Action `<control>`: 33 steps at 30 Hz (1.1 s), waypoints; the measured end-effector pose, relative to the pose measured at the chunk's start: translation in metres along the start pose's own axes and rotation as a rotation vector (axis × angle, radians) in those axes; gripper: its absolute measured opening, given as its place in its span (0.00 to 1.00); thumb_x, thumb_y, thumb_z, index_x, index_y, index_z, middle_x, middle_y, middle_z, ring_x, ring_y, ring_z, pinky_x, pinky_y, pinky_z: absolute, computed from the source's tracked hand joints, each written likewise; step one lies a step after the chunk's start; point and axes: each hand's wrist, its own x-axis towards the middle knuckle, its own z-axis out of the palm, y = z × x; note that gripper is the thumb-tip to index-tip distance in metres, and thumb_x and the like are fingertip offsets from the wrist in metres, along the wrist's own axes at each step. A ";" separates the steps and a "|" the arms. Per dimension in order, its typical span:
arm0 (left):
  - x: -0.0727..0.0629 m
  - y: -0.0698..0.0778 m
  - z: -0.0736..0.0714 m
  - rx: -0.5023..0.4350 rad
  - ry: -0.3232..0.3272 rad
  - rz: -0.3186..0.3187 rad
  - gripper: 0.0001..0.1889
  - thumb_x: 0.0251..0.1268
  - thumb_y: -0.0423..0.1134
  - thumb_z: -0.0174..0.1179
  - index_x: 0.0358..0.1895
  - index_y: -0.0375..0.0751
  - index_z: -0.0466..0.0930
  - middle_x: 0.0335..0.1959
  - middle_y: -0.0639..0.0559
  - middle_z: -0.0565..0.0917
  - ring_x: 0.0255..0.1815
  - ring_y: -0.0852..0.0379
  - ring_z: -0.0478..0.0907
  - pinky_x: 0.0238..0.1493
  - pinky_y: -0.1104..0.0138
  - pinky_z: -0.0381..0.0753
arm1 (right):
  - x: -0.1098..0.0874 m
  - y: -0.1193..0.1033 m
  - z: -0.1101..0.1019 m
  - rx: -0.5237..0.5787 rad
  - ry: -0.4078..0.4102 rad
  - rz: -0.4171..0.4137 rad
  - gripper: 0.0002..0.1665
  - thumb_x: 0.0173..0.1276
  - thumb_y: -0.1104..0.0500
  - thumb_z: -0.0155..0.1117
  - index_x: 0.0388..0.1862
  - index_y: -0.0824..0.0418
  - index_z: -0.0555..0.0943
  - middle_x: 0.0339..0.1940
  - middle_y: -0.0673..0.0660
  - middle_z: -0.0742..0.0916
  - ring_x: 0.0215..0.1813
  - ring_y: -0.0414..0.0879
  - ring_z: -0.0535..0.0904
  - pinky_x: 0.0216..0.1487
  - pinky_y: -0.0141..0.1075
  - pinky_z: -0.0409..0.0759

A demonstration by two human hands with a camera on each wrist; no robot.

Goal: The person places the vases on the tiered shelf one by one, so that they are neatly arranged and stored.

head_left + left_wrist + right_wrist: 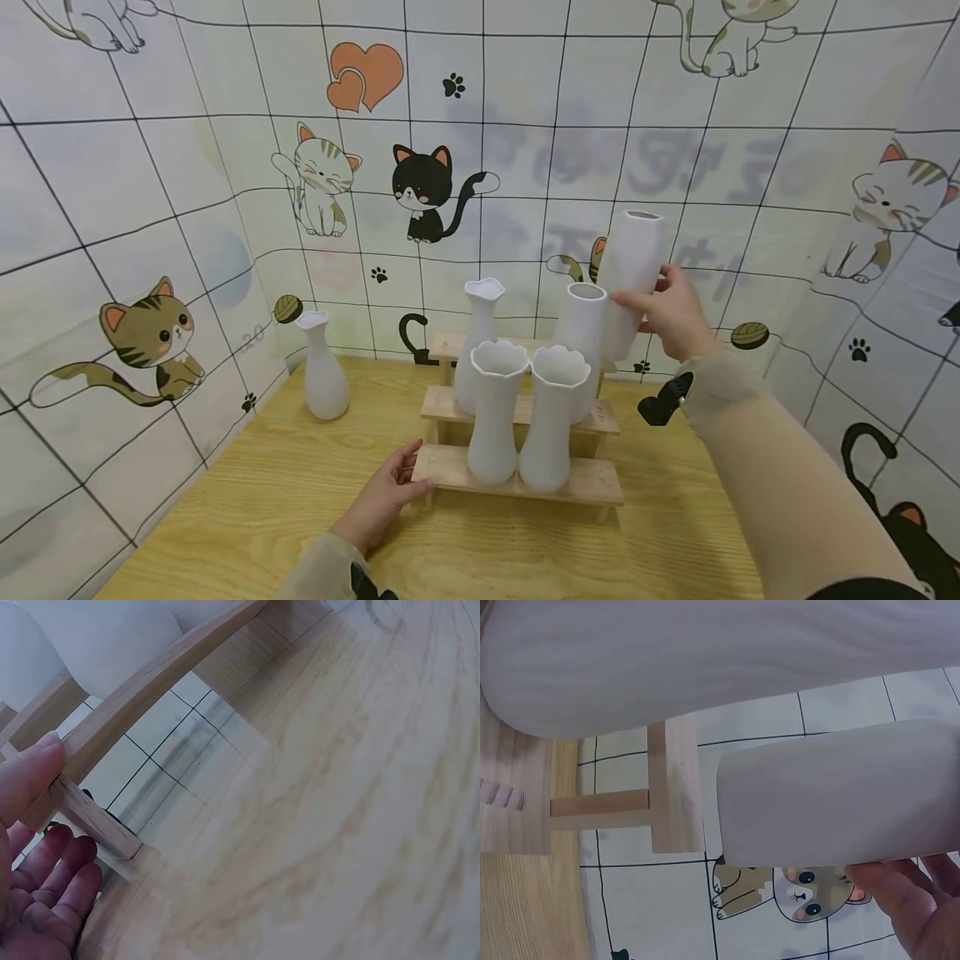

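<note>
My right hand (673, 315) grips a tall white vase (634, 250) by its side, at the right end of the three-step wooden stand (450, 463). A narrow gap shows between that vase's base (742, 802) and the top step (676, 802) in the right wrist view. At the stand's lowest step, my left hand (384, 498) pinches the left end, thumb (37, 769) on the board and fingers by the leg. Two white vases with scalloped rims, one (495, 425) left and one (551, 425) right, stand on the lowest step.
On the middle step are a flared-neck vase (480, 325) and a straight cylindrical vase (581, 329), close to the held one. Another slim-necked white vase (326, 383) stands on the wooden table (277, 500) at left. Cat-print walls (517, 167) enclose the back and sides.
</note>
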 end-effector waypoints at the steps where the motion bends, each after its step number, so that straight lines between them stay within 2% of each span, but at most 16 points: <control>1: 0.000 0.000 0.000 0.002 0.001 -0.001 0.43 0.62 0.38 0.66 0.75 0.38 0.50 0.64 0.40 0.68 0.59 0.50 0.68 0.62 0.55 0.65 | 0.001 0.000 0.001 -0.002 -0.002 0.003 0.58 0.59 0.50 0.74 0.76 0.60 0.47 0.67 0.66 0.64 0.64 0.63 0.65 0.53 0.62 0.73; 4: 0.000 0.000 0.000 0.005 0.004 0.003 0.42 0.62 0.38 0.66 0.75 0.38 0.51 0.64 0.40 0.68 0.59 0.50 0.68 0.63 0.53 0.63 | 0.003 0.000 0.004 0.007 -0.012 0.006 0.56 0.59 0.52 0.73 0.76 0.60 0.48 0.67 0.66 0.64 0.64 0.63 0.65 0.53 0.62 0.73; 13: -0.001 0.000 0.001 -0.005 -0.006 0.006 0.42 0.62 0.37 0.66 0.75 0.37 0.50 0.64 0.39 0.68 0.58 0.51 0.69 0.56 0.62 0.69 | 0.005 0.001 0.012 0.009 -0.041 -0.001 0.52 0.64 0.54 0.68 0.76 0.62 0.47 0.66 0.67 0.65 0.63 0.63 0.67 0.53 0.60 0.74; 23: 0.000 0.000 0.001 -0.017 -0.010 0.008 0.42 0.62 0.37 0.66 0.75 0.38 0.50 0.63 0.39 0.68 0.57 0.50 0.69 0.54 0.63 0.71 | 0.008 0.003 0.022 0.018 0.005 -0.004 0.52 0.64 0.54 0.67 0.76 0.63 0.46 0.66 0.69 0.65 0.64 0.65 0.67 0.52 0.60 0.75; 33: 0.001 -0.001 0.001 0.011 0.003 0.014 0.42 0.62 0.37 0.66 0.75 0.37 0.50 0.64 0.39 0.68 0.57 0.50 0.69 0.54 0.63 0.70 | 0.011 0.005 0.029 0.061 -0.004 0.013 0.51 0.66 0.53 0.66 0.76 0.61 0.45 0.69 0.68 0.63 0.65 0.64 0.64 0.54 0.61 0.72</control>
